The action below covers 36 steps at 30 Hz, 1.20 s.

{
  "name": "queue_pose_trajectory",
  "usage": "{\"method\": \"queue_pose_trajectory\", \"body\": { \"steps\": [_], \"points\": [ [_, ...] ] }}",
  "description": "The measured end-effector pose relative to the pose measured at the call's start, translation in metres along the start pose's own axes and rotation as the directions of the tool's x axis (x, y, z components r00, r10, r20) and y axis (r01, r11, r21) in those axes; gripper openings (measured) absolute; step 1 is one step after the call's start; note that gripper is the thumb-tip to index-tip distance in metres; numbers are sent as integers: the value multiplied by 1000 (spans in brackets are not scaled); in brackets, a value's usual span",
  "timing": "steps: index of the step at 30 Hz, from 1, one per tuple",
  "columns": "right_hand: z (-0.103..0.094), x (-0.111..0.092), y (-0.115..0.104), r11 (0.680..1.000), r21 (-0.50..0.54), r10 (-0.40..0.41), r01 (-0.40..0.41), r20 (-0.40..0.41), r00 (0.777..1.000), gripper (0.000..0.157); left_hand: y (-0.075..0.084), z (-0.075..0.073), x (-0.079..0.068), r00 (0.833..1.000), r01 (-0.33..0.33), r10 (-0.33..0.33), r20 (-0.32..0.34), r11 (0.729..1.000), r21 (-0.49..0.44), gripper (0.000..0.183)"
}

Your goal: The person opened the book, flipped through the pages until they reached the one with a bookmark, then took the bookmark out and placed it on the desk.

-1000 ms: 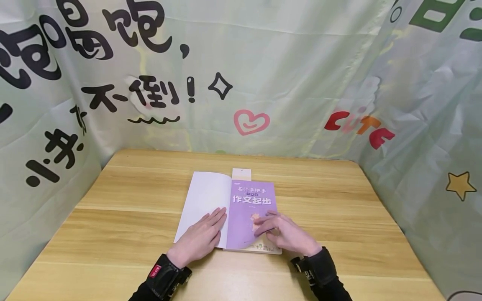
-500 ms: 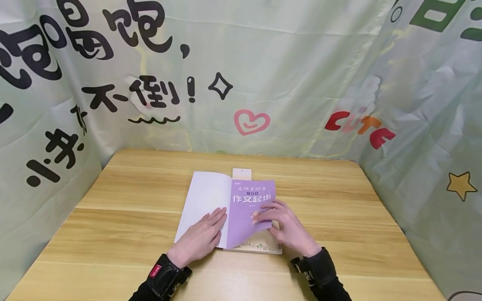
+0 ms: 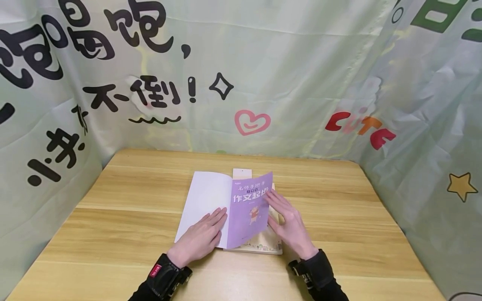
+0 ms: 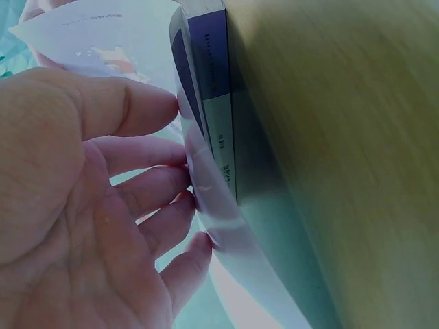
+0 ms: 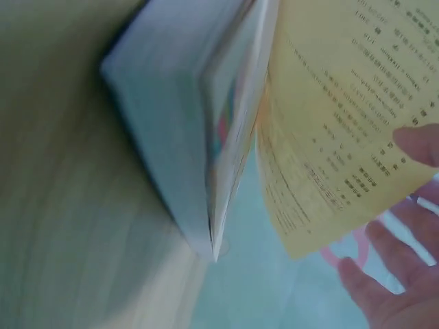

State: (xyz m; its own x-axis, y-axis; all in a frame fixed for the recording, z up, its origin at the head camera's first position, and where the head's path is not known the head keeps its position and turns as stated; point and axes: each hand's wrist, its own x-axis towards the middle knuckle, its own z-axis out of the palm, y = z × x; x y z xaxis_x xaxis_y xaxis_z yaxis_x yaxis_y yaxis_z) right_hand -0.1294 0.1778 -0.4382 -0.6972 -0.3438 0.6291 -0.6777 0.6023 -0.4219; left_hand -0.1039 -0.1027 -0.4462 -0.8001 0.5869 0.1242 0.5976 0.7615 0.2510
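An open book (image 3: 253,209) lies on the wooden table, its blank white cover side (image 3: 207,192) spread to the left. Its purple title page (image 3: 248,209) stands partly raised, showing the cream page (image 3: 263,242) beneath. My left hand (image 3: 199,240) rests flat on the white side near the spine, fingers extended; in the left wrist view its fingertips touch the curved sheet (image 4: 212,199). At the purple page's right edge is my right hand (image 3: 291,223), fingers fairly straight. In the right wrist view its thumb (image 5: 418,144) overlaps the page's yellowish printed back (image 5: 343,123), with the fingers beyond the edge.
A small pale card (image 3: 242,173) sticks out past the book's top edge. Wooden table (image 3: 124,225) surrounds the book. Printed cloth (image 3: 293,83) hangs behind the table and along both sides. Black straps (image 3: 165,276) hold cameras on both wrists.
The purple page has lifted from its lower right corner, exposing more of the cream page. My right hand has moved up along its edge and its fingers have straightened. The left hand stays put.
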Motion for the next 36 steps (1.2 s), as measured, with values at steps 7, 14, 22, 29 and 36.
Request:
{"method": "queue_pose_trajectory", "body": {
  "steps": [7, 14, 22, 29, 36],
  "points": [
    [5, 0, -6, 971, 170, 165, -168, 32, 986, 66, -1, -1, 1, 1000, -3, 3, -2, 1000, -13, 47],
    [9, 5, -14, 845, 445, 276, -295, 109, 955, 61, -2, 0, 1, 1000, -13, 13, -18, 1000, -9, 46],
    [14, 9, -20, 694, 588, 316, -416, 271, 909, 61, 0, -2, 1, 999, -22, 23, -36, 999, 28, 47],
    [22, 10, -25, 715, 545, 300, -438, 327, 896, 57, 2, -2, 2, 998, -2, 5, -58, 999, 53, 48],
    [30, 16, -30, 746, 528, 247, -406, 346, 905, 55, 1, -1, 3, 994, 15, -11, -106, 999, 42, 51]
  ]
}}
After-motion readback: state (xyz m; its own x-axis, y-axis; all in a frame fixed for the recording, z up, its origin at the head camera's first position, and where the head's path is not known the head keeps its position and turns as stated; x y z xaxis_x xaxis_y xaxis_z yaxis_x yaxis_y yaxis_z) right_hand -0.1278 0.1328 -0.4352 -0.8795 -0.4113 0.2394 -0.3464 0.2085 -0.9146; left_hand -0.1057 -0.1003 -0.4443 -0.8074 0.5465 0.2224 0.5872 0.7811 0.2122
